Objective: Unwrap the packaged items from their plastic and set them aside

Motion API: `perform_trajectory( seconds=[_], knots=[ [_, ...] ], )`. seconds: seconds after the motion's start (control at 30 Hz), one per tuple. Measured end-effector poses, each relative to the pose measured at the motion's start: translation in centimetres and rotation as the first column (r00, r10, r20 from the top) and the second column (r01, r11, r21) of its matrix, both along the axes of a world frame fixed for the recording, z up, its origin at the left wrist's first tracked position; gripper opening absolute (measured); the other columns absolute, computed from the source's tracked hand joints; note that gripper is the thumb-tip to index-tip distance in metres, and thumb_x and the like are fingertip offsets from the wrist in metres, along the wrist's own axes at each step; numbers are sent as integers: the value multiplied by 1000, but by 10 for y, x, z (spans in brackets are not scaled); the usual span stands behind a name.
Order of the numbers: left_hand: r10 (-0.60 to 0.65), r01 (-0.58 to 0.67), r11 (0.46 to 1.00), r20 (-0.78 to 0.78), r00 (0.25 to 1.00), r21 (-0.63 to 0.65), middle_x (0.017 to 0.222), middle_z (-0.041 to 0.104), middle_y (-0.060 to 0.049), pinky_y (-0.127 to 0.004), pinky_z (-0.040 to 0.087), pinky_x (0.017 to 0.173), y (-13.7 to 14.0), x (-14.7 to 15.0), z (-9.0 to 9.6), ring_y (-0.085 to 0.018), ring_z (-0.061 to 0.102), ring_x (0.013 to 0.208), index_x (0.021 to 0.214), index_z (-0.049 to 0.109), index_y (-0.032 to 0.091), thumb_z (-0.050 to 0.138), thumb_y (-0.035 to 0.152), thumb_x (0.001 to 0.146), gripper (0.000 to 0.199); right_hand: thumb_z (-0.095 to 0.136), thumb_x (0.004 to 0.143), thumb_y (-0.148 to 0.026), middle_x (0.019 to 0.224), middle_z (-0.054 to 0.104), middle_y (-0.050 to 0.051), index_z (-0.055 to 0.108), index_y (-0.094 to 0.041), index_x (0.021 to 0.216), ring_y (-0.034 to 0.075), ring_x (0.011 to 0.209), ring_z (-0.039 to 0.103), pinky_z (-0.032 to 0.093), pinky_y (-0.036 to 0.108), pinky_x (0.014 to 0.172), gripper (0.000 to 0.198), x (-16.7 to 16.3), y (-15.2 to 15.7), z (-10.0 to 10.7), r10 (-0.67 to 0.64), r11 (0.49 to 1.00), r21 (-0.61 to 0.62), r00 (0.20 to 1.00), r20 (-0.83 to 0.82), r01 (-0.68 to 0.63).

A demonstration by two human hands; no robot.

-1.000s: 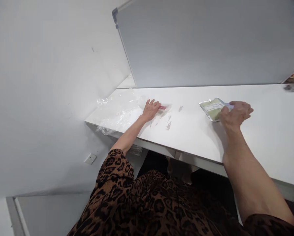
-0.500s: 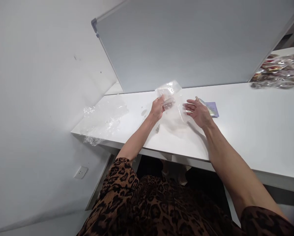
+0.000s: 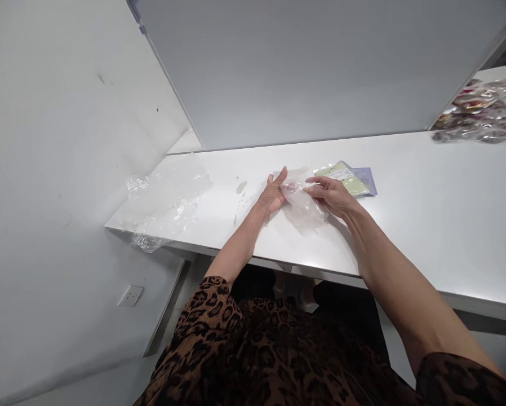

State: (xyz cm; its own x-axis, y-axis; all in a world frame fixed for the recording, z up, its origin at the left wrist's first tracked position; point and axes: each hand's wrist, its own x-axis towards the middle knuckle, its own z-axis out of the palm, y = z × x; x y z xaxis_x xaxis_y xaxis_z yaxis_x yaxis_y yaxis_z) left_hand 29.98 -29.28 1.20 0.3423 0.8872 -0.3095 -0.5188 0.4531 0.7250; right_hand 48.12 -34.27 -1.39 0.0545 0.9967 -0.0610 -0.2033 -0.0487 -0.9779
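Between my two hands, just above the white table (image 3: 422, 225), is a clear plastic bag (image 3: 306, 210). My left hand (image 3: 275, 192) grips its left side, thumb raised and fingers partly behind the film. On the bag's right side, my right hand (image 3: 331, 194) pinches the plastic between thumb and fingers. Just beyond the right hand lies a green packet (image 3: 341, 173) with a white label. It overlaps a purple packet (image 3: 368, 179) underneath.
Crumpled clear plastic wrap (image 3: 168, 197) covers the table's left end and hangs over the front edge. A grey-white board (image 3: 299, 73) stands along the back. Several plastic-wrapped items (image 3: 485, 110) are piled at the far right. A wall (image 3: 54, 169) closes off the left.
My right hand has moved left from beside the bag and now pinches it. The bag has come down lower. More of the green packet now shows.
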Motion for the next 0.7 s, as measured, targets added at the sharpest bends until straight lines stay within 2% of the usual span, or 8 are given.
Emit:
perform_trajectory(
  seconds=[0.1, 0.17, 0.23, 0.3, 0.4, 0.47, 0.57, 0.7],
  knots=[
    [-95, 108, 988, -120, 988, 111, 148, 62, -12, -37, 63, 91, -1, -9, 0, -22, 74, 113, 168, -10, 42, 90, 19, 75, 138, 104, 46, -40, 66, 63, -2, 71, -20, 103, 9, 54, 50, 36, 23, 49, 69, 1, -2, 0, 7, 999, -51, 1000, -19, -8],
    [-123, 157, 975, -208, 970, 155, 142, 67, -12, -34, 61, 91, 1, -13, -4, -20, 75, 107, 168, -11, 39, 90, 11, 71, 143, 104, 46, -38, 70, 66, -1, 72, -21, 105, 9, 54, 49, 37, 24, 49, 70, 2, -5, 2, 37, 998, -58, 999, -9, -37],
    [-100, 154, 973, -289, 952, 170, 126, 73, -10, -32, 60, 88, 4, -14, -8, -18, 75, 96, 170, 4, 34, 87, 12, 74, 128, 104, 47, -38, 72, 68, -1, 73, -21, 106, 9, 57, 52, 39, 24, 51, 69, 4, -8, 5, 85, 995, -55, 996, 5, -85],
    [-42, 114, 979, -378, 925, 169, 104, 75, -5, -29, 58, 80, 8, -13, -12, -15, 71, 80, 163, 30, 29, 81, 21, 84, 94, 102, 51, -38, 74, 70, 0, 73, -21, 107, 11, 63, 57, 42, 24, 54, 66, 5, -12, 8, 154, 987, -58, 988, 30, -152],
    [70, 47, 977, -525, 848, 207, 83, 68, 0, -27, 54, 73, 12, -11, -16, -13, 64, 71, 131, 60, 25, 74, 36, 92, 43, 99, 59, -40, 70, 66, -2, 73, -20, 109, 10, 60, 54, 38, 23, 52, 61, 6, -16, 12, 302, 952, -85, 948, 104, -294],
    [152, 36, 959, -618, 771, 281, 83, 65, 0, -27, 53, 76, 14, -12, -18, -15, 64, 79, 110, 64, 25, 73, 41, 93, 26, 98, 62, -42, 66, 61, -4, 73, -19, 109, 7, 54, 47, 33, 23, 49, 58, 7, -17, 12, 391, 919, -116, 908, 152, -377],
    [312, 38, 905, -720, 620, 425, 99, 65, -4, -30, 50, 91, 17, -16, -18, -20, 63, 101, 93, 60, 23, 72, 37, 93, 19, 97, 64, -43, 64, 57, -5, 74, -19, 106, 7, 53, 44, 31, 23, 48, 54, 9, -17, 11, 445, 895, -144, 872, 203, -423],
    [488, -8, 840, -751, 445, 542, 130, 56, -10, -35, 44, 105, 18, -22, -14, -24, 59, 118, 105, 52, 26, 72, 32, 93, 24, 97, 64, -43, 60, 53, -6, 75, -19, 100, 7, 52, 41, 29, 23, 47, 48, 8, -17, 9, 438, 898, -149, 866, 240, -413]
  ],
)
